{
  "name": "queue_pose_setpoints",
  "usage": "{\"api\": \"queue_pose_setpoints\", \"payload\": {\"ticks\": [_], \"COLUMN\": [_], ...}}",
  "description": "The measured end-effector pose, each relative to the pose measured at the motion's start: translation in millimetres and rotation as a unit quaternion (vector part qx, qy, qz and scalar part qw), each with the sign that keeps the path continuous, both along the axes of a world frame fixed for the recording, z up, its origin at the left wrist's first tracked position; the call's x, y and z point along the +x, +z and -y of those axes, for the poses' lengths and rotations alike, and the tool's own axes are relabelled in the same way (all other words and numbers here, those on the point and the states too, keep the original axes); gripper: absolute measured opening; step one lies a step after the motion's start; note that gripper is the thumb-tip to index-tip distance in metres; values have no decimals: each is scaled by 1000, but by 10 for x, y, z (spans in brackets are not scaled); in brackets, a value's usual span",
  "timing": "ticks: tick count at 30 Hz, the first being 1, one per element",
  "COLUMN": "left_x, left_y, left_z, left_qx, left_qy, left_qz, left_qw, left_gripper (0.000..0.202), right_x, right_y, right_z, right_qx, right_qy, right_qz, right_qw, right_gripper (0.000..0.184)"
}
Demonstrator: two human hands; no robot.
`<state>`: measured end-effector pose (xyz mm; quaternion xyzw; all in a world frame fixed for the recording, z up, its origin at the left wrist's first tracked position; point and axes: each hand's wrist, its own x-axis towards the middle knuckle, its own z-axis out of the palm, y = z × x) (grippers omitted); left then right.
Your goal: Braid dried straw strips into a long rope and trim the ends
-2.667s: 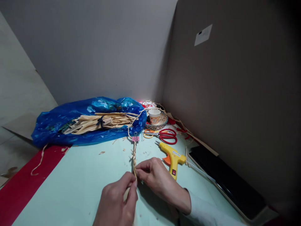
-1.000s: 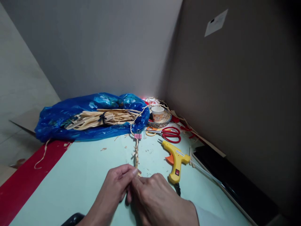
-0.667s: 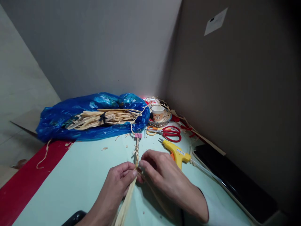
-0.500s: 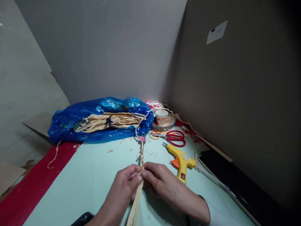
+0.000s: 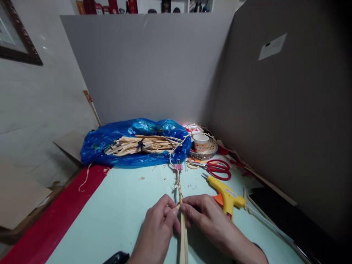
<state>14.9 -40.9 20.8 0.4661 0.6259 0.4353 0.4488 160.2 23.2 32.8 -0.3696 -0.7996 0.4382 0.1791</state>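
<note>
Pinching the plaited straw cord [image 5: 178, 187] at its near end, I have both hands closed on it. My left hand [image 5: 158, 233] comes in from the left and my right hand [image 5: 213, 223] from the right, and their fingertips [image 5: 187, 209] meet on the cord with no gap between them. Neither hand is nearer; they share the same spot.

From that pinch the cord runs straight ahead of my fingers, its long axis pointing directly away from me across the pale green table [image 5: 123, 205]. Its far end is caught in a pink binder clip [image 5: 178, 167], just short of the blue plastic bag [image 5: 110, 146] with its tied straw bundle [image 5: 143, 143]. The plaited length looks taut and nearly straight.

Behind my fingers, toward my body, the unplaited flat strips [image 5: 183, 240] continue along the same line and pass between my wrists. The yellow glue gun [image 5: 226, 192] lies just beside my right hand on its far right side, untouched. The red scissors [image 5: 218, 168] lie beyond it.
</note>
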Motion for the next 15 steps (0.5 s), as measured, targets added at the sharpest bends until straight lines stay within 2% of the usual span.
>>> {"api": "queue_pose_setpoints", "payload": {"ticks": [5, 8, 11, 15], "left_x": [38, 94, 131, 149], "left_y": [113, 107, -34, -295], "left_z": [63, 152, 227, 267], "left_qx": [21, 96, 192, 258], "left_qy": [1, -5, -23, -56], "left_qz": [-50, -147, -244, -345], "left_qw": [999, 984, 950, 901], "left_gripper": [25, 25, 25, 28], "right_x": [12, 11, 15, 11], "right_y": [43, 64, 64, 33], "right_z": [25, 34, 38, 41], "right_qx": [-10, -12, -24, -61], "right_qy": [-3, -7, -10, -6], "right_qz": [-7, -11, -28, -58], "right_qw": [1000, 1000, 999, 996], "right_gripper": [35, 31, 29, 29]}}
